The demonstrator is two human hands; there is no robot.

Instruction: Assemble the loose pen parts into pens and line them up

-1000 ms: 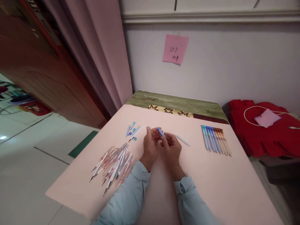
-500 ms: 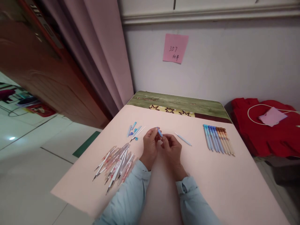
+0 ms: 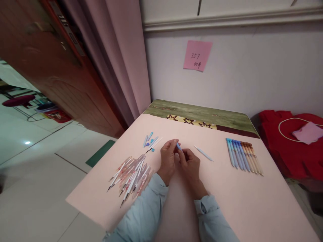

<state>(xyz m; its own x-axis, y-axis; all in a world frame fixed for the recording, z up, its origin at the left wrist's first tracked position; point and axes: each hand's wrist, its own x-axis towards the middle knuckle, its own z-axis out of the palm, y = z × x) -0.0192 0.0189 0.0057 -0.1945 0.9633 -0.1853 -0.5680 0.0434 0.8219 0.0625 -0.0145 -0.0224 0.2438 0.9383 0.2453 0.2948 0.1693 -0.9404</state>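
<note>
Head view: left hand (image 3: 168,158) and right hand (image 3: 190,164) pinch one blue pen part (image 3: 179,146); pen row (image 3: 242,156) looks done; refill pile (image 3: 131,180), small blue parts (image 3: 151,141) loose, seemingly unassembled.

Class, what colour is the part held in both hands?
Blue: the held part, best seen in the head view.
</note>
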